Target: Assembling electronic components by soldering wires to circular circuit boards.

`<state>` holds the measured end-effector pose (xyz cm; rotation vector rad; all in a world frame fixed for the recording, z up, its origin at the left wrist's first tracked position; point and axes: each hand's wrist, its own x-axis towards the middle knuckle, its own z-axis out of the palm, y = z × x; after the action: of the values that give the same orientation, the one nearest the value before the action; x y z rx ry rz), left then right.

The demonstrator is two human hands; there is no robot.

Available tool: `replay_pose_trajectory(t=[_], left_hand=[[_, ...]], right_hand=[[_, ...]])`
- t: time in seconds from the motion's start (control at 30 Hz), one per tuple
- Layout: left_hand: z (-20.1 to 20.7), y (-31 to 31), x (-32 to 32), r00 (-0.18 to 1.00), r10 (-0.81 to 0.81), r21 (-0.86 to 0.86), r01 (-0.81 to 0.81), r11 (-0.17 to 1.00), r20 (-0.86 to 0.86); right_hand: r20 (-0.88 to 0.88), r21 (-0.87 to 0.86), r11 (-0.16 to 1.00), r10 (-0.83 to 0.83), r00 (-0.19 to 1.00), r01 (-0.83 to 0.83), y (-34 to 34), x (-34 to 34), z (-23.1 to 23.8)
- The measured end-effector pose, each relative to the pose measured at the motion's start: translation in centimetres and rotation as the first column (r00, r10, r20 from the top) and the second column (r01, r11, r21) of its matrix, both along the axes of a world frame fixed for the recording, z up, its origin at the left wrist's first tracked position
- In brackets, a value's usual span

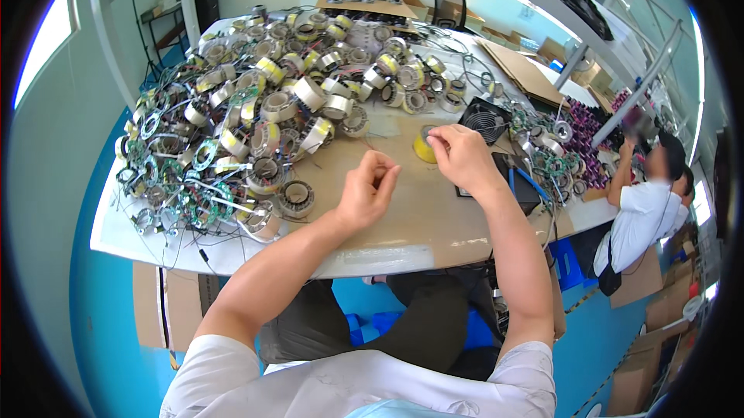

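Observation:
My left hand (370, 190) is raised over the brown table covering, its fingers curled and thumb pressed to them; anything pinched there is too small to make out. My right hand (466, 158) has its fingertips closed at the edge of a round, yellow-sided piece (424, 148) with a greyish top. Whether this is a tape roll or a taped motor coil, I cannot tell. To the left of my hands lies a large heap of ring-shaped motor stators (279, 105), many banded with yellow tape. One loose stator (296, 198) sits at the heap's near edge.
Green ring-shaped circuit boards with wires (205, 156) tangle at the left. Right of my hand are a black fan (487, 120), a black box (514, 182), blue-handled pliers (530, 184) and another heap of parts (542, 139). A person in white (645, 216) sits at the far right.

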<state>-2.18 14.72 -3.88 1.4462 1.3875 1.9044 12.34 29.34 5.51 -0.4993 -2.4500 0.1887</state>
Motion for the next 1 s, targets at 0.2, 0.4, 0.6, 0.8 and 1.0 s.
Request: replay_pose_trajectory(t=[0.2, 0.4, 0.6, 0.8, 1.0], left_hand=[[1.5, -1.0, 0.7, 0.944, 0.118, 0.328, -0.011, 0.945, -0.307], [1.5, -1.7, -0.1, 0.904, 0.099, 0.389, 0.078, 0.918, -0.415], [1.7, -1.6, -0.3, 0.912, 0.139, 0.431, 0.044, 0.901, -0.385], [1.5, -1.5, -0.1, 0.914, 0.153, 0.426, 0.024, 0.904, -0.377], [1.8, -1.5, -0.5, 0.898, 0.181, 0.44, 0.015, 0.898, -0.401]], right_hand=[[-0.041, -0.101, 0.994, 0.04, 0.998, -0.044, 1.8, -7.2, -3.3], [0.009, 0.045, 0.996, 0.074, 0.997, -0.074, 0.9, -13.5, -5.9], [0.147, 0.058, 0.995, 0.075, 0.986, -0.085, 2.3, -13.8, -7.4], [0.112, -0.576, 0.789, -0.184, 0.976, 0.215, 1.7, -9.3, -2.7], [-0.183, -0.941, 0.317, -0.197, 0.963, -0.114, 1.1, -5.5, -7.1]])
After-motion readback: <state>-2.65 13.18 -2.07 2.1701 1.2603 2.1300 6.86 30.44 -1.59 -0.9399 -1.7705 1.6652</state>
